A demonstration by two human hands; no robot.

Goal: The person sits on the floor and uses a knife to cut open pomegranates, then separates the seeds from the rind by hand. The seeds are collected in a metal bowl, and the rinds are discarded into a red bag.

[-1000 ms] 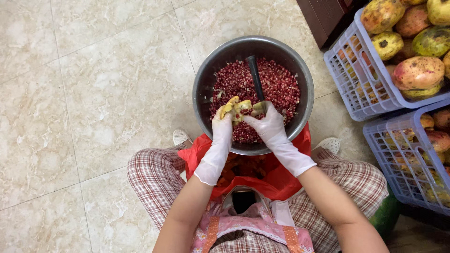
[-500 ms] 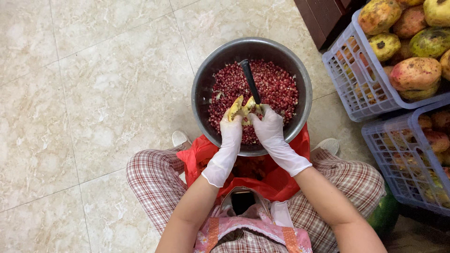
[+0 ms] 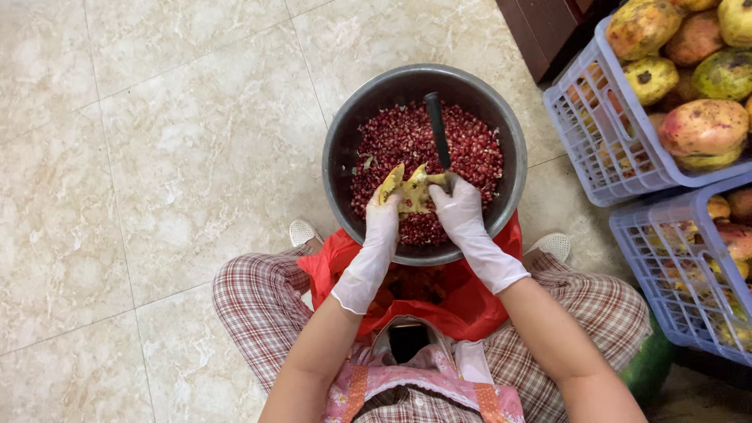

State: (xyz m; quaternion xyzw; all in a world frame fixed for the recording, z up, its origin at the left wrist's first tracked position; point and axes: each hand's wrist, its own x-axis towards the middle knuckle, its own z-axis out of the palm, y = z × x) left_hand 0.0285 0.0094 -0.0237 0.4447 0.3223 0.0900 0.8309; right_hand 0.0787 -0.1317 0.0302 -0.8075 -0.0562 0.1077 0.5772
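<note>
Nearest: red bag (image 3: 462,301) on lap in plaid trousers, just under metal bowl (image 3: 345,133). Above it, gloved L hand (image 3: 381,223) and R hand (image 3: 458,210) both closed on yellow pomegranate peel (image 3: 411,188), held over red seeds (image 3: 399,137) in bowl; R also grips dark-handled knife (image 3: 436,129). Farther R: lilac baskets (image 3: 583,133) w/ whole pomegranates (image 3: 703,125).

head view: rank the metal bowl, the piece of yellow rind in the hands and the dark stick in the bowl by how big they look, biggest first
1. metal bowl, by far the largest.
2. dark stick, long and thin.
3. piece of yellow rind, held by both gloved hands, which hide part of it; its rank against the stick is unsure.
</note>
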